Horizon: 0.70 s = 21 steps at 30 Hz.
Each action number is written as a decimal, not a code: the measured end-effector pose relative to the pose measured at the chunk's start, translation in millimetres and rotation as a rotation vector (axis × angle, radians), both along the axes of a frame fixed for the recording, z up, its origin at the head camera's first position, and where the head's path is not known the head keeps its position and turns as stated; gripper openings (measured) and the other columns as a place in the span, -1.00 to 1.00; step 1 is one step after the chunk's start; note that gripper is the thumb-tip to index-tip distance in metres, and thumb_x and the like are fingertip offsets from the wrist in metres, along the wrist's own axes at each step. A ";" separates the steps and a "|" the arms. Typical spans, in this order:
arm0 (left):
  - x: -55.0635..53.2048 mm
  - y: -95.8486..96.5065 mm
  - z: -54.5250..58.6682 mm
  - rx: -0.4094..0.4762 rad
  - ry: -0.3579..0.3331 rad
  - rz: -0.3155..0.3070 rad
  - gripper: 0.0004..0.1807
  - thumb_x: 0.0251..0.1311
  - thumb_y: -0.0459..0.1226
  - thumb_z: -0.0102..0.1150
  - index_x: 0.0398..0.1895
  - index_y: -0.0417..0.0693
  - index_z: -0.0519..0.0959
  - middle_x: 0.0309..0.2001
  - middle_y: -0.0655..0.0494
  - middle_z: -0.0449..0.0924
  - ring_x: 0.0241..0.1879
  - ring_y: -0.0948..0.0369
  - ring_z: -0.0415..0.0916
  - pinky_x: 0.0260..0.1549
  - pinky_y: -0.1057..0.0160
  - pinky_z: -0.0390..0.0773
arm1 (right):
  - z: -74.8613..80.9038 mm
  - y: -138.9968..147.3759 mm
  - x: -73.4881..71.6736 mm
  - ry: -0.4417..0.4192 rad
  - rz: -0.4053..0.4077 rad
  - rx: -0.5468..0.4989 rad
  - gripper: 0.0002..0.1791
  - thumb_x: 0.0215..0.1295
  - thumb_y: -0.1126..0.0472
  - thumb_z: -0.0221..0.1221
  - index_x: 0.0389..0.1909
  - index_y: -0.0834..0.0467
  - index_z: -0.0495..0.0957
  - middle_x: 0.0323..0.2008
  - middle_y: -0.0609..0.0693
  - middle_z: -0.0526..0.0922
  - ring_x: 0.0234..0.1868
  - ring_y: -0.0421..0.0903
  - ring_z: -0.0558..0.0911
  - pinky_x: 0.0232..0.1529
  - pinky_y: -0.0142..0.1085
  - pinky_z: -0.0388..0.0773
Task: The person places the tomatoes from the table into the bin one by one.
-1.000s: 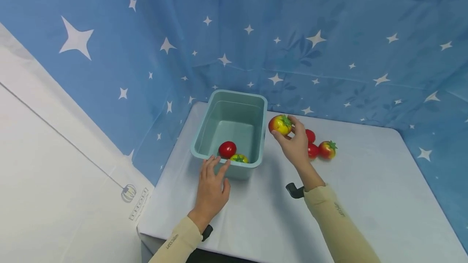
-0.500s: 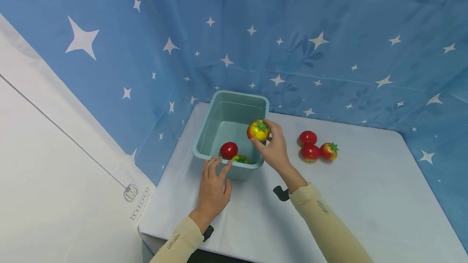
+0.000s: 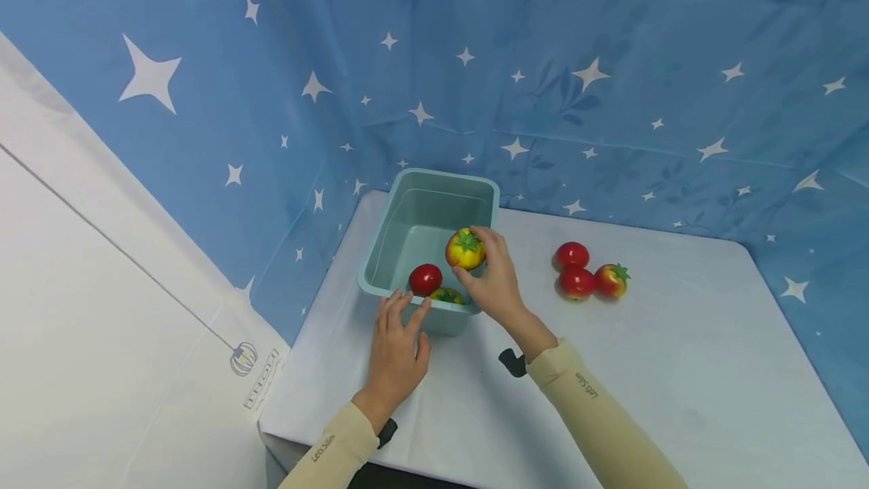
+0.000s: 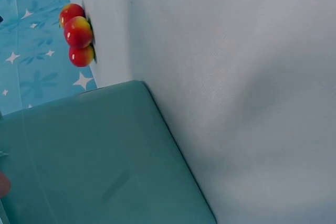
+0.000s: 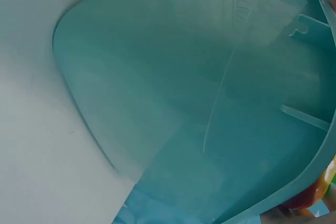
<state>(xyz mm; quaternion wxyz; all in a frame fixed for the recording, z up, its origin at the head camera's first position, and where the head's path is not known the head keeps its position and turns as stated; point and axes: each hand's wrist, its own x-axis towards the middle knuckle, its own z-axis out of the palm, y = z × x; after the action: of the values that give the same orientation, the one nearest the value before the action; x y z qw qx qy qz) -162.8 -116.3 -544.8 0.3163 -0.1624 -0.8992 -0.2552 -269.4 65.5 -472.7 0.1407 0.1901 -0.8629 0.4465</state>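
Observation:
In the head view my right hand (image 3: 496,278) pinches a red-and-yellow toy tomato (image 3: 465,250) with a green leafy top between thumb and fingers. It holds the tomato over the right part of a teal plastic bin (image 3: 375,247). My left hand (image 3: 396,357) rests its fingertips on the bin's near rim, thumb held apart. Inside, near the front wall, lie a red tomato (image 3: 425,279) and a yellow one (image 3: 446,296), partly hidden by the rim. The right wrist view shows the bin's outer wall (image 5: 157,87), with the held tomato (image 5: 310,192) at the lower right.
Right of the bin, two red tomatoes (image 3: 575,282) and a red-yellow one (image 3: 611,281) with a green top sit close together on the white-covered table (image 3: 679,368). A blue star-patterned curtain (image 3: 631,96) hangs behind the table; a white sheet (image 3: 102,285) hangs at the left.
My right hand has carried the tomato leftward from beside the bin to over it, and slightly lower. The left hand has stayed at the near rim.

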 end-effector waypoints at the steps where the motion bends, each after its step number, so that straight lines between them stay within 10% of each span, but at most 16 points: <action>1: -0.1 0.3 -0.3 0.001 0.003 0.000 -0.41 0.09 -0.37 0.17 0.28 -0.07 0.47 0.26 -0.22 0.29 0.36 -0.12 0.15 0.38 -0.19 0.06 | -0.8 0.1 0.3 -0.001 0.000 0.004 -0.19 0.07 0.28 0.41 0.36 0.19 0.28 0.35 0.17 0.26 0.26 0.11 0.40 0.24 -0.01 0.44; 21: -0.8 4.1 1.9 0.031 -0.030 0.009 -0.46 0.12 -0.37 0.14 0.25 -0.07 0.48 0.26 -0.20 0.28 0.37 -0.11 0.13 0.38 -0.20 0.05 | -6.9 50.2 -13.1 0.001 -0.118 -0.042 -0.39 0.19 0.30 0.27 0.29 0.23 0.38 0.30 0.17 0.35 0.30 0.09 0.38 0.16 0.05 0.50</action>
<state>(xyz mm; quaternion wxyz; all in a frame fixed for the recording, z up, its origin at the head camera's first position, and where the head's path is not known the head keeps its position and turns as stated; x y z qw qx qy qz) -163.6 -112.1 -543.0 0.3061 -0.1497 -0.9005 -0.2701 -282.5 115.6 -479.6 0.1713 0.1360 -0.8630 0.4554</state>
